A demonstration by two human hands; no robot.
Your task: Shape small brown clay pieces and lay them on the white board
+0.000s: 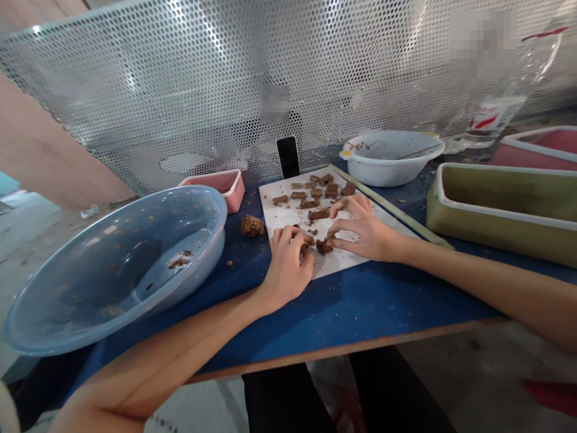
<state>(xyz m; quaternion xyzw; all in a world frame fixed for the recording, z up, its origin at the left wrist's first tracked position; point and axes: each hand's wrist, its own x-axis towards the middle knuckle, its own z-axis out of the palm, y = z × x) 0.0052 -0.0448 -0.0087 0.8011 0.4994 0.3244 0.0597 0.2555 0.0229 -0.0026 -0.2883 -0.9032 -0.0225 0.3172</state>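
A white board point(288, 218) lies on the blue table point(360, 300) with several small brown clay pieces point(311, 193) in rows at its far end. My left hand point(288, 261) rests on the board's near edge, fingers curled round a bit of brown clay. My right hand point(363, 231) sits just to its right, fingertips pinched on a brown clay lump point(324, 245) between the two hands. A bigger brown clay ball point(251, 225) lies on the table left of the board.
A large blue basin point(112, 264) overhangs the table's left end. A pink tray point(225, 186), a black phone point(288, 156), a white bowl point(390, 157), a long stick point(392, 207), a green trough point(505, 207) and a perforated metal screen point(225, 84) ring the board.
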